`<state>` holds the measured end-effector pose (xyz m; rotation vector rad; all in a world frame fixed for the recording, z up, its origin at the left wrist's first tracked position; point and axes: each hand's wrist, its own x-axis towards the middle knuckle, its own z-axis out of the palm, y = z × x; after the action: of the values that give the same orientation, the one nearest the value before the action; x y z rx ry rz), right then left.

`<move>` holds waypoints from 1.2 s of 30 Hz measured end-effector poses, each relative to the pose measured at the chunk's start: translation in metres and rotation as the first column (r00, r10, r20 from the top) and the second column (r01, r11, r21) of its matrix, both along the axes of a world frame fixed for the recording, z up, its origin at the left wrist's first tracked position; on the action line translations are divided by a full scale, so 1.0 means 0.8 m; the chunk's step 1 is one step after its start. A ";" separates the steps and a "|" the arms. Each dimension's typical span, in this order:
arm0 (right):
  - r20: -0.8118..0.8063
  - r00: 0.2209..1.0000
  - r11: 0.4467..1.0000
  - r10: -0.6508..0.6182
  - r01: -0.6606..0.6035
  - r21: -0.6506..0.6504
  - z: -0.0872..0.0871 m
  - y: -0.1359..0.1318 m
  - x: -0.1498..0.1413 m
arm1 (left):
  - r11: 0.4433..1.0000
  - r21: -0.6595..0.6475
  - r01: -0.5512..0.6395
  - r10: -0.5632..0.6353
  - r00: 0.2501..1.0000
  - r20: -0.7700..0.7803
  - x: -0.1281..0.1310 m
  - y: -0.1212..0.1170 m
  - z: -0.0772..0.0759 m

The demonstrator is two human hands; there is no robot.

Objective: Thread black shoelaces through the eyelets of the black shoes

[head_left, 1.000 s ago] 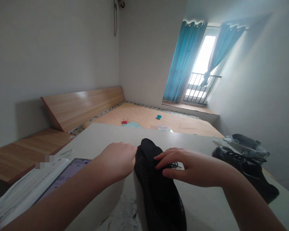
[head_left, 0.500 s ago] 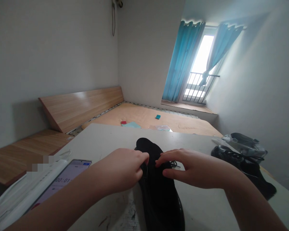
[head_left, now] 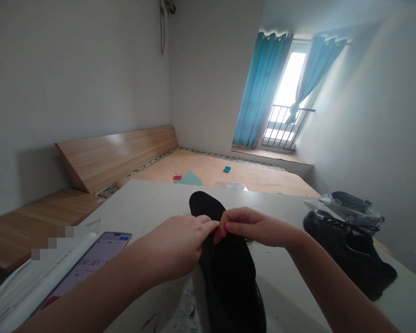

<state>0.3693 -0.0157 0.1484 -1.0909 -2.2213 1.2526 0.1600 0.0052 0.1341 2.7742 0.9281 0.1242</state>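
On the tabletop (head_left: 152, 203), a black shoe (head_left: 227, 268) lies beneath both hands. The left hand (head_left: 175, 245) presses extended fingers against it; the right hand (head_left: 253, 224) pinches at its top, the pinched part hidden. A slipped pinch could let the shoe tip.

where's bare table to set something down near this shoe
Bare tabletop lies past the phone, left of the black shoe, and between that shoe and the second black shoe. The right end is crowded, with a plastic-wrapped item behind it.
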 end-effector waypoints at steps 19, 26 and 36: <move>0.788 0.541 0.947 -0.295 0.273 0.167 -0.081 0.046 0.057 | 0.998 -0.008 0.061 -0.061 0.998 -0.025 0.002 0.004 -0.013; 0.611 0.734 0.950 -0.296 0.294 0.107 -0.068 0.055 0.066 | 0.997 -0.015 0.071 -0.072 0.997 -0.036 -0.001 0.010 -0.012; -0.463 0.806 0.915 -0.370 0.403 -0.030 0.035 -0.023 0.030 | 0.998 -0.007 0.058 -0.058 0.998 -0.004 0.003 0.007 -0.015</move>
<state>0.3934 -0.0342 0.1760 -1.0229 -1.5757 1.1014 0.1622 0.0110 0.1219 2.7936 0.8460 0.1056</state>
